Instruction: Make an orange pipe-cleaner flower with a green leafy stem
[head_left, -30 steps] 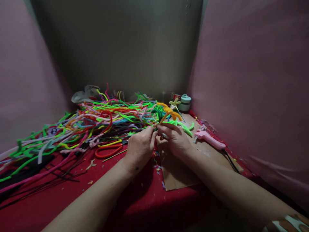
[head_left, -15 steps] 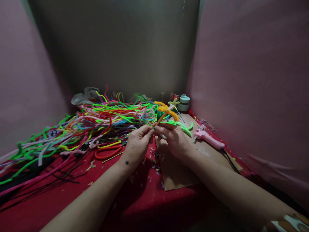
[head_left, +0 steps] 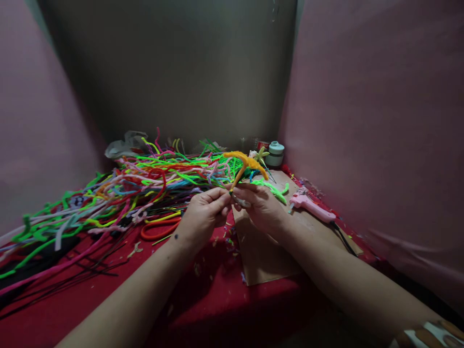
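- orange pipe-cleaner piece (head_left: 245,164): held up above the counter (head_left: 224,309), mid-frame, stem slanting down-left into both hands; top splits into bent orange arms, one pointing left, one right.
- left hand (head_left: 203,215): fingers curled, thumb and fingertips pinched together on the lower end of the orange stem, just left of the right hand.
- right hand (head_left: 261,205): fingertips clamped on the same stem end, touching or nearly touching the left hand's fingertips; a small pale bit shows under its fingers, too small to tell what.
- both hands hover over the near-left edge of a brown cardboard sheet (head_left: 264,258) lying flat on the red-covered counter.
- green pipe-cleaner shape (head_left: 273,188): lies on the cardboard just behind the right hand.
- pink glue gun (head_left: 311,207): on the cardboard, right of the hands, dark cord running off toward the near right.
- red-handled scissors (head_left: 159,228): flat on the counter, just left of the left hand.
- big pile of mixed-colour pipe cleaners (head_left: 137,186): spreads across the counter from the left edge to behind the hands.
- small pale-green jar (head_left: 275,153): far back by the wall, a small pale flower shape (head_left: 260,154) beside it.
- crumpled plastic bag (head_left: 125,145): behind the pile, back left.
- loose trimmings scattered on the red cover near the hands.
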The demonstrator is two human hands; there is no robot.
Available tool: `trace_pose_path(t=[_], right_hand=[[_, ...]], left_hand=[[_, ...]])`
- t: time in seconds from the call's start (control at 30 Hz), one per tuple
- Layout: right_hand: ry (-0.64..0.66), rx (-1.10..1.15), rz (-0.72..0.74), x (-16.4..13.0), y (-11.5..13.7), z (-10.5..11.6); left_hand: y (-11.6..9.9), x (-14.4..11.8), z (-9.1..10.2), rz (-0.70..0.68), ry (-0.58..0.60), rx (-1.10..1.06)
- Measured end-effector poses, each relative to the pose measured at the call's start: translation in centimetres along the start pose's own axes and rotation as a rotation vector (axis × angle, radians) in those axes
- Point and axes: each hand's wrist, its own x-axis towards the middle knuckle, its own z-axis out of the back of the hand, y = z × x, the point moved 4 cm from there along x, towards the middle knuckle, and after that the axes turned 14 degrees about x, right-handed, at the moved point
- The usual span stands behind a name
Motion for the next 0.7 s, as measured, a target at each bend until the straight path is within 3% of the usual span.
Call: trace_pose_path(t=[0.27,0.4,0.47,0.63,0.7], right_hand=[[0.121,-0.047,-0.054,-0.3,0.1,-0.5],[0.094,-0.140,-0.028,-0.4,0.3,-0.4],[0.052,-0.155,0.020,-0.3,0.3,-0.1],[-0.009,-0.131,0.087,0.0,-0.3,0.6],[-0.039,-0.163,0.102,-0.1,-0.4,0.5]], left_hand=[[0.0,-0.6,-0.2,0.098,0.291,-0.204],[-0.4,-0.8,-0.3,0.126,0.307,-0.128],[-0.6,-0.7,-0.3,0.065,0.225,0.035],[-1.5,-1.0,0.2,-0.310,-0.264,0.851],[-1.4,-1.3,0.1,-0.416,-0.368,1.042]])
